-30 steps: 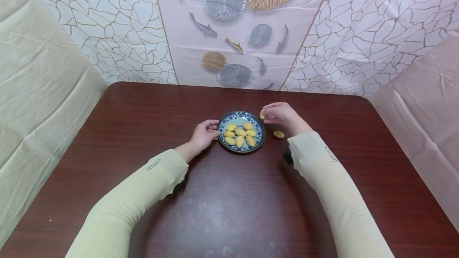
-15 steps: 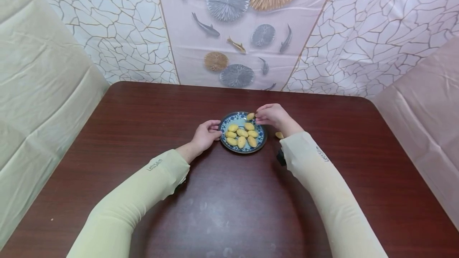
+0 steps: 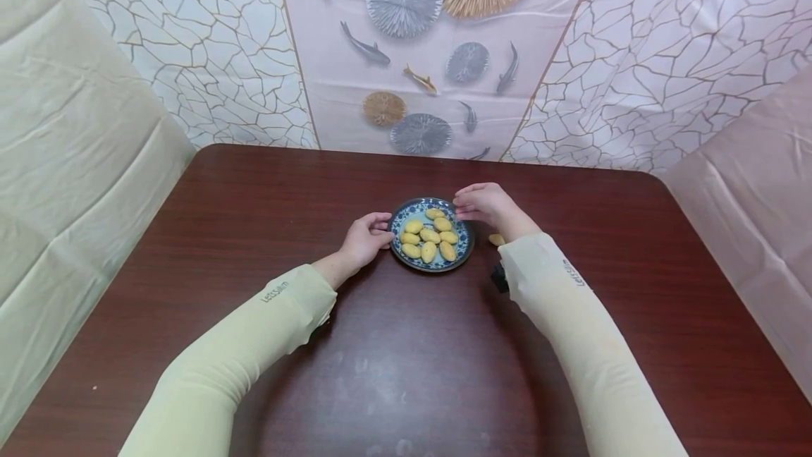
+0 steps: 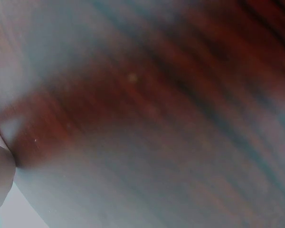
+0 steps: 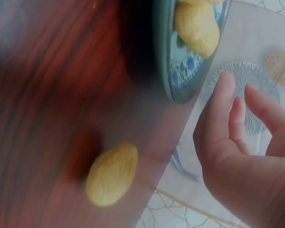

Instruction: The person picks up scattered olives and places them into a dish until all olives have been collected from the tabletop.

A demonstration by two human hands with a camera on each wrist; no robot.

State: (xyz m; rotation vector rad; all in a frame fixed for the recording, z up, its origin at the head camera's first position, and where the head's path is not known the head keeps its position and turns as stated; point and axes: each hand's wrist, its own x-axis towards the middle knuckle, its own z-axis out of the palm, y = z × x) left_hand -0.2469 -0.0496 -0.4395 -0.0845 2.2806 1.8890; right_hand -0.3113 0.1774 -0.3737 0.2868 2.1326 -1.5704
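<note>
A round plate (image 3: 468, 245) with a blue floral rim and dark edge carries several small yellow oval pieces (image 3: 428, 236); they look like small potatoes or biscuits, and I cannot tell which. My left hand (image 3: 363, 239) holds the plate's left edge with thumb and fingers. Over the plate's upper right edge hovers my right hand (image 3: 485, 202), its thumb and fingers parted around nothing, as the right wrist view also shows. One loose yellow piece (image 5: 112, 175) lies on the table right of the plate, partly behind the right wrist in the head view. The left wrist view shows mostly blurred tabletop.
The dark red-brown wooden table (image 3: 279, 189) has rounded far corners. Patterned cloth (image 3: 412, 55) hangs along its far edge, with plain pale cloth (image 3: 82, 125) on the left and similar cloth on the right. A black wrist device (image 3: 500, 278) shows under the right sleeve.
My right hand has moved left over the plate and let go of a yellow piece, which now lies near the plate's far side. The left hand stays at the rim.
</note>
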